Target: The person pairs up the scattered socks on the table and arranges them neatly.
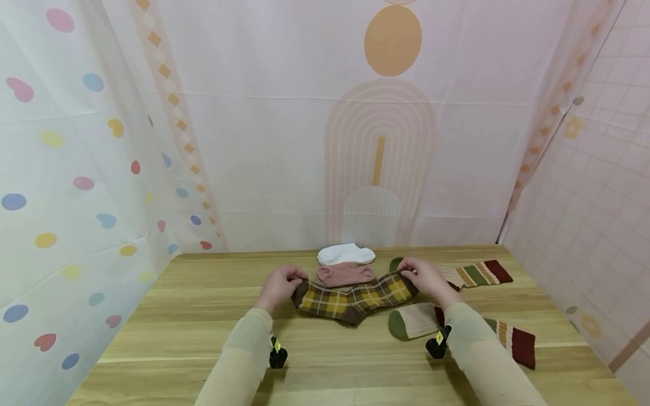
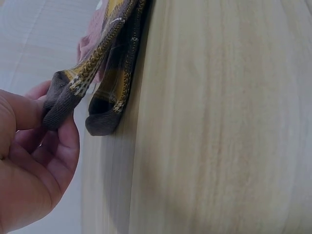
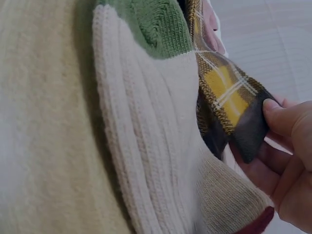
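A brown and yellow plaid sock [image 1: 330, 303] is stretched sideways just above the table, its dark heel hanging at the middle. My left hand [image 1: 280, 286] pinches its dark left end between thumb and fingers. At the other end, my right hand [image 1: 425, 276] pinches the dark tip the same way. In the left wrist view, a second dark edge [image 2: 103, 122] hangs below the pinched one; whether it belongs to another sock I cannot tell. Behind the plaid sock lie a pink sock [image 1: 345, 274] and a white sock [image 1: 347, 255].
Beyond my right hand lies a sock with striped cuff [image 1: 484, 274]. A similar cream sock with green toe [image 1: 413, 321] lies nearer, partly under my right forearm. The wooden table [image 1: 203, 316] ends at patterned curtains [image 1: 264, 169] at the back and sides.
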A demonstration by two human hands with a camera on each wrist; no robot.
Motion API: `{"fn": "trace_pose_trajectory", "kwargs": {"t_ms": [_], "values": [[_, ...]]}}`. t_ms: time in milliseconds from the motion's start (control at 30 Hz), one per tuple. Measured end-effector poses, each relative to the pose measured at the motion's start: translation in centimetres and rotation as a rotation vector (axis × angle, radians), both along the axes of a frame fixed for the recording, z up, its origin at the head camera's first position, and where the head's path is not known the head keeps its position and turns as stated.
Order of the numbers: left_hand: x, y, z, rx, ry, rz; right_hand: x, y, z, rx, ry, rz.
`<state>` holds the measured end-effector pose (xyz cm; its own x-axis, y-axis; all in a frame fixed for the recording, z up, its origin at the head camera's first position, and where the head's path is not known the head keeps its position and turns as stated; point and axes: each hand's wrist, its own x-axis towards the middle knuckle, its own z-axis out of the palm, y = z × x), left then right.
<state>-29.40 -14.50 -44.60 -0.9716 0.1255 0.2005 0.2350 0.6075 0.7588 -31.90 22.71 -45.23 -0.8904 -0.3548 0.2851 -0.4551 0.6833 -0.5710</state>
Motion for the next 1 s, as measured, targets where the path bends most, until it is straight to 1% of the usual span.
{"fn": "trace_pose_trajectory", "kwargs": {"t_ms": [100, 200, 233, 433, 567, 767, 867, 1000], "values": [[-0.03, 0.05, -0.13, 0.007, -0.013, 0.012, 0.01, -0.05, -0.14, 0.01, -0.009, 0.011], [-0.03, 0.1, -0.24, 0.0, -0.015, 0.024, 0.05, -0.13, -0.16, 0.022, -0.013, -0.001], [-0.03, 0.08, -0.27, -0.013, -0.006, 0.023, 0.07, -0.17, -0.15, 0.027, -0.012, -0.004], [-0.03, 0.14, -0.45, -0.067, 0.0, 0.04, 0.07, -0.25, -0.14, 0.055, 0.003, -0.031], [-0.11, 0.22, -0.61, -0.077, -0.004, 0.052, 0.03, -0.21, -0.23, 0.067, 0.006, -0.045], [-0.14, 0.28, -0.78, -0.106, 0.02, 0.069, 0.07, -0.22, -0.33, 0.084, 0.002, -0.061], [-0.03, 0.35, -0.72, -0.134, 0.027, 0.083, 0.18, -0.28, -0.29, 0.087, -0.008, -0.06], [0.16, 0.34, -0.24, -0.179, 0.029, 0.11, 0.46, -0.19, 0.04, 0.106, -0.032, -0.057]]}}
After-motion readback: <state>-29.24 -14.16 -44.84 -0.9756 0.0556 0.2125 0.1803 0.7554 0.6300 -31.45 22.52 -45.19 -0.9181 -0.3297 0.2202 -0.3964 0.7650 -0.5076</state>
